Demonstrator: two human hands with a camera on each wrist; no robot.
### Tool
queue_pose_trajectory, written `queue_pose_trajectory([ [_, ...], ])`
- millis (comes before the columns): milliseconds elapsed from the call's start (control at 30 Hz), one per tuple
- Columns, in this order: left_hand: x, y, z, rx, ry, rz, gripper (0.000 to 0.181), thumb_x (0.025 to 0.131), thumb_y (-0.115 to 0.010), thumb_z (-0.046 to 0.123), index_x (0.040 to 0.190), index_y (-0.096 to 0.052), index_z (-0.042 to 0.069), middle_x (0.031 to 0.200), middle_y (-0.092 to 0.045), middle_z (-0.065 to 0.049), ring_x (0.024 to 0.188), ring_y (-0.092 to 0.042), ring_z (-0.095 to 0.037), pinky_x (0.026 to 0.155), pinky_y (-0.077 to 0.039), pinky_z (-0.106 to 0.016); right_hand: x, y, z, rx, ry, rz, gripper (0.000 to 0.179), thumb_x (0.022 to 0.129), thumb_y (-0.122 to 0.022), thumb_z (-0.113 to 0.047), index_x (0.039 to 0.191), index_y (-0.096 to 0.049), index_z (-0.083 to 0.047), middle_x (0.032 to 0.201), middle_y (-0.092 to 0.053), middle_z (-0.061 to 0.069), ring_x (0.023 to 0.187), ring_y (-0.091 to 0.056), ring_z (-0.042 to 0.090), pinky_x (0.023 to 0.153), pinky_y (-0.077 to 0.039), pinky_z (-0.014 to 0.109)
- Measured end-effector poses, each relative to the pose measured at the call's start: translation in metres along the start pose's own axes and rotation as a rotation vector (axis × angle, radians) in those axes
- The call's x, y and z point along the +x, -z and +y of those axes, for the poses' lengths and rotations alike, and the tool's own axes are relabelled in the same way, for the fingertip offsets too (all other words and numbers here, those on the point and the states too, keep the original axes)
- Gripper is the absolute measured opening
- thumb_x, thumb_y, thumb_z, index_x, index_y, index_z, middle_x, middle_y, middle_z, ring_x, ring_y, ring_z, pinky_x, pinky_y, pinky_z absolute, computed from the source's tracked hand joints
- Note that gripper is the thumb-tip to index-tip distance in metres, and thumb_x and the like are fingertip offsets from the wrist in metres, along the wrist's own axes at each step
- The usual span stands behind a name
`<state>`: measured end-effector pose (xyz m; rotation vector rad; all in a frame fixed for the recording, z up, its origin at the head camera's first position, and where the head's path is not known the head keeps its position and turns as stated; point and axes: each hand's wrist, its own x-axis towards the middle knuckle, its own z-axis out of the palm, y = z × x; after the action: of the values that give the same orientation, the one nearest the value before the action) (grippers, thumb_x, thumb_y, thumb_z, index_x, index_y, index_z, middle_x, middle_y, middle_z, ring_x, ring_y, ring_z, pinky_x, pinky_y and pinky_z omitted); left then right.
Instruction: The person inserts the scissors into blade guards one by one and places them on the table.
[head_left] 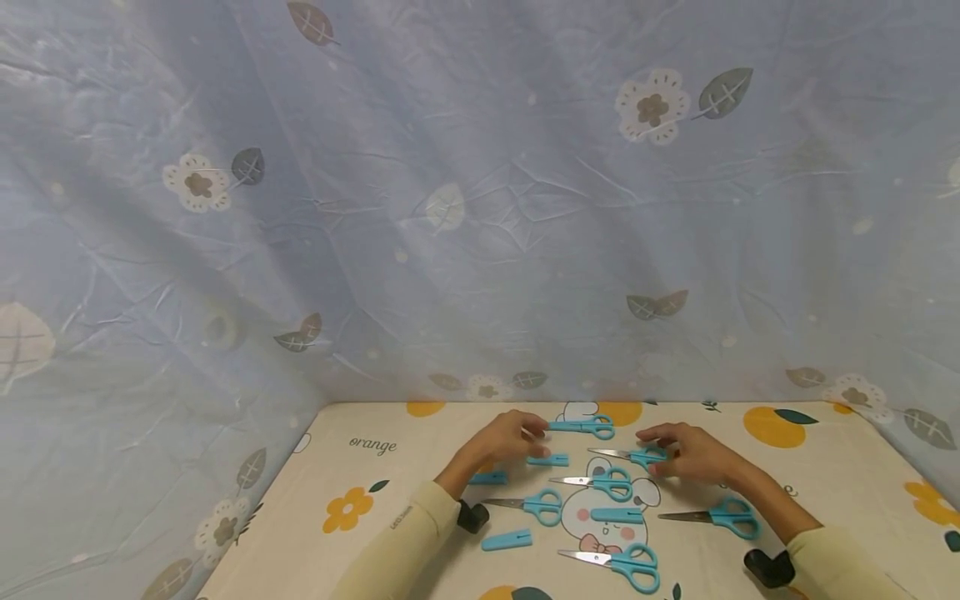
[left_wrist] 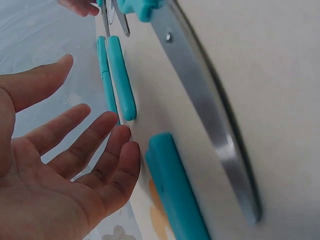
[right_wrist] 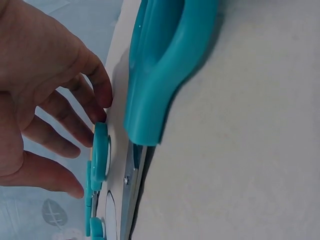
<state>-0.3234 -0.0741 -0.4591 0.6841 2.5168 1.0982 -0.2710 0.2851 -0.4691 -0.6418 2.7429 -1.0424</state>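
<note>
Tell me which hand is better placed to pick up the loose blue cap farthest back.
Probably the left hand: open and empty, it is close beside that cap. The right hand is farther off, at an uncapped pair of scissors.

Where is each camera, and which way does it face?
Head: worn on the head, facing forward and down at scissors and blue blade covers on a cloth; left hand, right hand and sleeves show.
Left wrist: on that wrist, looking past the left hand at a close scissors blade and blade covers; other fingertips show up top.
Right wrist: on that wrist, looking past the right hand at a close scissors handle; only that hand shows.
Head and left wrist views share the left hand and blade covers.
</note>
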Motion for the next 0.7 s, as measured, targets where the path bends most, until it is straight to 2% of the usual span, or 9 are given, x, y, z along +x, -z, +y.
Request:
queue_pose_trajectory([
  [233,0.006,-0.009,0.001,0.067,0.025,0.008,0.042,0.092,-0.086,0.016,0.132,-0.075,0.008,0.124,-0.077,-0.007,0.117,-0.071,-0.024,0.099,-0.058,-0.039,0.001,-0.006,-0.003,-0.074,0.005,0.014,0.052,0.086,-0.089,-0.013,0.133,-0.071,0.000,0.130,-0.071,0.021,0.118,-0.067,0.044,0.098,-0.056,0.063],
  [467,0.008,-0.012,0.004,0.181,-0.004,0.014,0.040,0.089,-0.086,0.009,0.128,-0.078,0.009,0.119,-0.079,-0.005,0.112,-0.072,-0.021,0.094,-0.058,-0.030,0.001,-0.007,-0.009,-0.130,0.035,0.026,0.050,0.084,-0.091,-0.009,0.129,-0.073,0.000,0.128,-0.071,0.020,0.118,-0.066,0.045,0.099,-0.056,0.062],
  [700,0.010,-0.017,0.005,0.240,-0.009,0.029,0.038,0.084,-0.089,0.005,0.121,-0.080,0.009,0.112,-0.079,-0.002,0.104,-0.071,-0.016,0.092,-0.058,-0.028,0.005,-0.009,-0.008,-0.208,0.026,0.028,0.046,0.083,-0.091,-0.010,0.126,-0.076,-0.003,0.126,-0.071,0.018,0.117,-0.066,0.042,0.102,-0.054,0.064],
])
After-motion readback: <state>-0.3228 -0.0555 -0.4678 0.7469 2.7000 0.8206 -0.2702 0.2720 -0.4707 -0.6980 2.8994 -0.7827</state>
